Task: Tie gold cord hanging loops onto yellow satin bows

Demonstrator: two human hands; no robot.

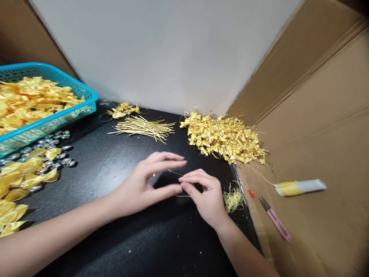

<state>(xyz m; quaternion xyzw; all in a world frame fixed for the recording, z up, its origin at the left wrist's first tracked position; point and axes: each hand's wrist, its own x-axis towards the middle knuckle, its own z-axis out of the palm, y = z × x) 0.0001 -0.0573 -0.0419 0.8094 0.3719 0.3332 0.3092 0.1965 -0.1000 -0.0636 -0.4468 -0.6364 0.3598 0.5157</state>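
Observation:
A thin yellowish cord (174,172) runs in a loose curve between my hands, above the black tabletop. My right hand (206,194) pinches it between thumb and fingertips. To the left is my left hand (145,181), open, its fingers stretched out and its thumb apart from them. The left thumb tip comes up close to the right thumb; whether they touch I cannot tell. Beyond the hands lies a bundle of cut gold cords (144,127). A large heap of finished-looking yellow ribbon bows (225,136) with silver beads and cord loops sits at the back right.
At left, a blue basket (92,100) holds yellow ribbon bows, with silver beads (69,162) and loose bows (25,173) beside it. A smaller bow group (123,110) lies behind. Thread scraps (233,199), pink thread snips (275,220) and a thread spool (300,187) lie right, near cardboard walls.

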